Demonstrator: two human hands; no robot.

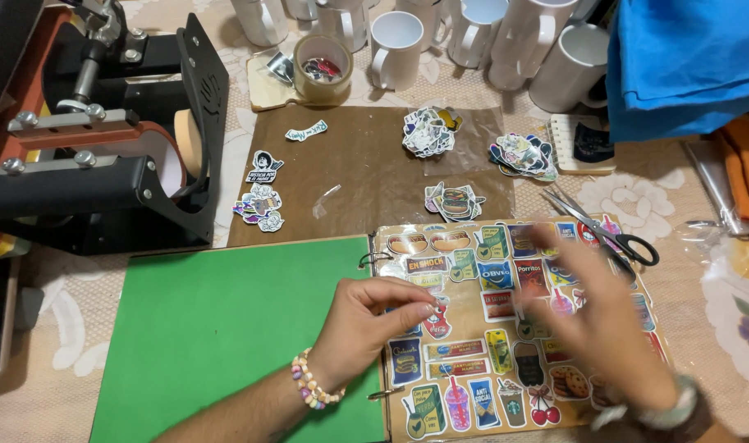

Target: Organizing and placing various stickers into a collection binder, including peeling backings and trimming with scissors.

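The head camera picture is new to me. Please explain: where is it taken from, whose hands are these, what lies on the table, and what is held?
A camera on the person's head looks down at their own bare hands. The left hand, with a bead bracelet, pinches a small sticker at a sticker page of an open ring binder with a green cover. The right hand is blurred above the page; whether it holds anything is unclear. Around lie scissors, loose sticker piles, a tape roll, white mugs and a black press machine.
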